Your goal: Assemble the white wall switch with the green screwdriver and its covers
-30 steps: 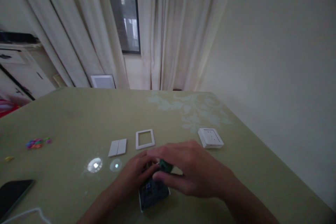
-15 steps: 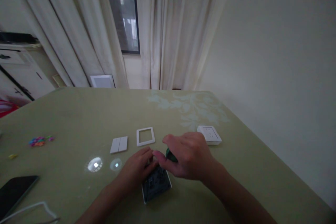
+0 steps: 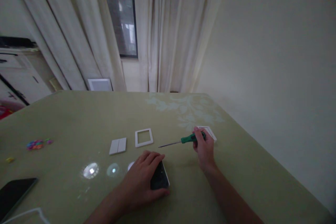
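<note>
My left hand (image 3: pixel 141 178) spans a dark, white-edged switch base (image 3: pixel 160 177) on the table, thumb at its near edge and fingers at its far edge. Part of the base is hidden under that hand. Held in my right hand (image 3: pixel 205 149) is a screwdriver (image 3: pixel 188 139) with a green handle, its thin shaft pointing left above the table, apart from the base. Beyond the left hand lie a white square frame (image 3: pixel 136 140) and a white two-part switch cover (image 3: pixel 118 146). A white wall socket (image 3: pixel 210 133) is partly hidden behind my right hand.
On the left of the table (image 3: pixel 91 115) are small colourful pieces (image 3: pixel 36 144), a yellow piece (image 3: pixel 9 160), a dark phone (image 3: pixel 17 192) and a white cable (image 3: pixel 34 210). A wall (image 3: pixel 275 77) runs along the right side, with curtains (image 3: pixel 178 35) behind.
My right hand has moved right, away from the switch base, with the screwdriver now turned sideways. My left hand has shifted to spread over the base.
</note>
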{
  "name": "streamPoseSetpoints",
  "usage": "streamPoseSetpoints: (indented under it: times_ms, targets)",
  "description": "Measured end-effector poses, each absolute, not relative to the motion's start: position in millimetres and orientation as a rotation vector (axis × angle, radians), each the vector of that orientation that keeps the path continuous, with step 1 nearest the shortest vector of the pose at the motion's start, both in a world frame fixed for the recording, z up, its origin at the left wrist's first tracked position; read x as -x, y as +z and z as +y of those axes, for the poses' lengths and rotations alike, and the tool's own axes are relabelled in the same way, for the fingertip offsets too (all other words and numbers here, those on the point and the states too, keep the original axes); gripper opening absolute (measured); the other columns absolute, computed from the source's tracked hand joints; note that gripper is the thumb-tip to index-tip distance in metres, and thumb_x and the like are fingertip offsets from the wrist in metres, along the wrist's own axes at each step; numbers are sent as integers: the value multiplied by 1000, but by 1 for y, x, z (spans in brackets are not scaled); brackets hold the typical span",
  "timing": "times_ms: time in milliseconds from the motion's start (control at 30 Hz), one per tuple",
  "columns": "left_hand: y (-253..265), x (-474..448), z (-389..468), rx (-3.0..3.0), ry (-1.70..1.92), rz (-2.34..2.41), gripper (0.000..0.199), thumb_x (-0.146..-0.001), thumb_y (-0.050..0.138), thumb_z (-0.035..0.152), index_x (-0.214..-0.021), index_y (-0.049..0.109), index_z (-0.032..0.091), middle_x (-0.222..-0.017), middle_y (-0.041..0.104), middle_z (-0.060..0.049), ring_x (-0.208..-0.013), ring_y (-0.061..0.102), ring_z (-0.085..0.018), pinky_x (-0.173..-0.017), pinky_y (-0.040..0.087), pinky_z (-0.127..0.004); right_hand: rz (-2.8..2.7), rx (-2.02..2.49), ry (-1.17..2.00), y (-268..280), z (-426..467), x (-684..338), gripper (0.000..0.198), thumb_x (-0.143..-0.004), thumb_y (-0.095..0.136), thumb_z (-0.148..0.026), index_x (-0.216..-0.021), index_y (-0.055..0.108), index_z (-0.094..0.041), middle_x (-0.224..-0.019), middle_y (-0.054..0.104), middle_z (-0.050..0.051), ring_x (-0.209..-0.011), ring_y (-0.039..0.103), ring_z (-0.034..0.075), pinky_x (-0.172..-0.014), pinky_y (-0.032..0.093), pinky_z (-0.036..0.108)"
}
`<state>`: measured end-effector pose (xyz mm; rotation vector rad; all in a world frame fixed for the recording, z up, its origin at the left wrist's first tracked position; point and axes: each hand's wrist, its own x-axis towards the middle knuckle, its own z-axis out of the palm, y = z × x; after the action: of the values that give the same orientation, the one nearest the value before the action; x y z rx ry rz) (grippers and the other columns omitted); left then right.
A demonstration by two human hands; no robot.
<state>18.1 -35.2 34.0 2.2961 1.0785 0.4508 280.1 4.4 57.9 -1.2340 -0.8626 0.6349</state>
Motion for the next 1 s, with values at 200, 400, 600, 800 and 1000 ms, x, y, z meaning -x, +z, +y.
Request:
streamPoseSetpoints:
  times_ms: [200,400,600,800,1000]
  targets:
    - [26,-19,-35,-2298,445,1071,84,-76,88,34,-154,58,28,-153,63,-14,-138,59,-42,-121,48,-60,-657,1218,917,27,6,-273,66,-69,83,-82,-79,64,-19,-53,59,-5,-38,42,7,-35,30,18]
    - [19,-11,-32,-1851,902,1096,64,-91,74,49,-151,59,32,-157,61,-11,-142,59,-40,-120,48,-55,-585,1223,1131,18,5,-267,65,-67,87,-77,-84,67,-18,-68,74,1,-39,44,6,-36,29,17]
    - [26,-17,-19,-723,1035,922,76,-100,32,67,-146,63,15,-131,78,-20,-105,80,-38,-91,65,-54,-723,1212,1313,18,-2,-260,70,-71,84,-80,-95,75,-14,-72,77,3,-40,39,5,-40,29,19]
    - [32,-23,-13,-202,1157,756,64,-110,37,43,-156,54,2,-124,81,-25,-104,83,-34,-101,64,-48,-872,1228,1494,22,-8,-259,64,-76,86,-69,-108,76,-14,-76,79,5,-49,54,10,-48,38,22]
    - [28,-26,-14,-97,1213,700,63,-116,34,39,-162,45,-3,-123,81,-30,-101,84,-35,-88,68,-45,-922,1209,1544,16,-17,-244,48,-79,75,-64,-96,61,-21,-82,76,2,-60,64,14,-57,47,25]
